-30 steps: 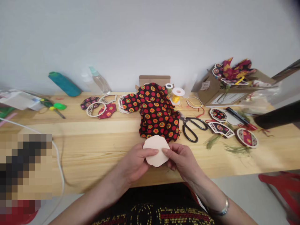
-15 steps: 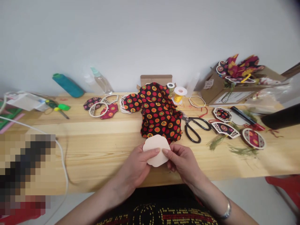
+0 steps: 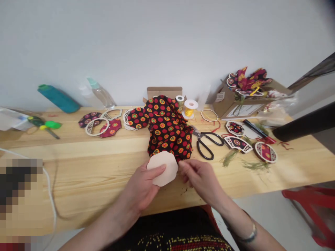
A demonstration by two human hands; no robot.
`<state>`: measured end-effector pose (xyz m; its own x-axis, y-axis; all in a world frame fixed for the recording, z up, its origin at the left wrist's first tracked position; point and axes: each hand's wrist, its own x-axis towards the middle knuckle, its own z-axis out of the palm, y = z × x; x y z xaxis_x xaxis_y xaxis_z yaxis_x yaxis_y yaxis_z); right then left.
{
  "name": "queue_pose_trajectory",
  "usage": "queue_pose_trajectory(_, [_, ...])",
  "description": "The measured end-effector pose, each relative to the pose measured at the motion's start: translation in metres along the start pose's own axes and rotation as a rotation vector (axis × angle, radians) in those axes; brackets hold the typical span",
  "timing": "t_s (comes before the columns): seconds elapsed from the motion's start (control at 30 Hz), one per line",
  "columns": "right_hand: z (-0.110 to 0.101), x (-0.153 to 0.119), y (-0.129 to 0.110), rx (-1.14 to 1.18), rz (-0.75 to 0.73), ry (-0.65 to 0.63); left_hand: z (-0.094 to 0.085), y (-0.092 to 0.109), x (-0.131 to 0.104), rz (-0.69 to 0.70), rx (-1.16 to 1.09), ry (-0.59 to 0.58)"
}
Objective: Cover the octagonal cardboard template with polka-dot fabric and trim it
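Between the thumb and fingers of my left hand [image 3: 146, 183] is a pale scalloped disc [image 3: 165, 172], its plain face towards me. Just right of the disc, my right hand [image 3: 196, 174] has its fingers pinched together by the disc's upper right edge; whatever they hold is too small to make out. Beyond both hands lies crumpled black fabric [image 3: 169, 130] with red and orange flower dots. A rounded piece covered in the same pattern [image 3: 137, 118] rests to its left. Black-handled scissors [image 3: 205, 139] lie open at the fabric's right edge.
Spools of thread [image 3: 190, 108] stand behind the fabric. Ornaments [image 3: 238, 144] and a marker [image 3: 256, 130] lie at right, before a cardboard box [image 3: 235, 101]. Further left are round frames [image 3: 97, 126], bottles [image 3: 101, 94], a teal roll [image 3: 59, 98] and a white cable [image 3: 49, 188].
The view has swung to the right, so everything sits further left. My right hand has come off the disc's face and moved to its right; my left hand still grips the disc.
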<state>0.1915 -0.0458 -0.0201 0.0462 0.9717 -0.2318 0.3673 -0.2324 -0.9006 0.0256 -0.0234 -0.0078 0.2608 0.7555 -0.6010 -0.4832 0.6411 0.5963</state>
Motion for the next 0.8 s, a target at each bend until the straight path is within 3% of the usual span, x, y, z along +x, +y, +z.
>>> queue_pose_trajectory(0.07, [-0.025,0.006,-0.003,-0.398,-0.147,0.300,-0.002,0.002,0.001,-0.002,0.006,0.029])
queue_pose_trajectory(0.13, [-0.049,0.016,-0.003,-0.782,-0.196,0.473,-0.004,0.005,0.001,-0.006,0.020,0.022])
queue_pose_trajectory(0.2, [-0.066,0.028,0.000,-1.083,-0.230,0.417,-0.006,0.009,0.001,-0.007,0.039,0.003])
queue_pose_trajectory(0.3, [-0.075,0.042,0.008,-1.323,-0.189,0.248,-0.009,0.014,-0.002,-0.006,0.062,-0.014])
queue_pose_trajectory(0.47, [-0.070,0.054,0.012,-1.418,-0.107,0.216,-0.019,0.023,-0.008,-0.058,0.075,-0.055])
queue_pose_trajectory(0.63, [-0.075,0.049,0.008,-1.406,-0.134,0.203,-0.027,0.027,-0.008,-0.119,0.044,-0.057])
queue_pose_trajectory(0.8, [-0.094,0.031,0.004,-1.275,-0.115,0.406,-0.026,0.025,-0.007,-0.133,0.024,-0.044])
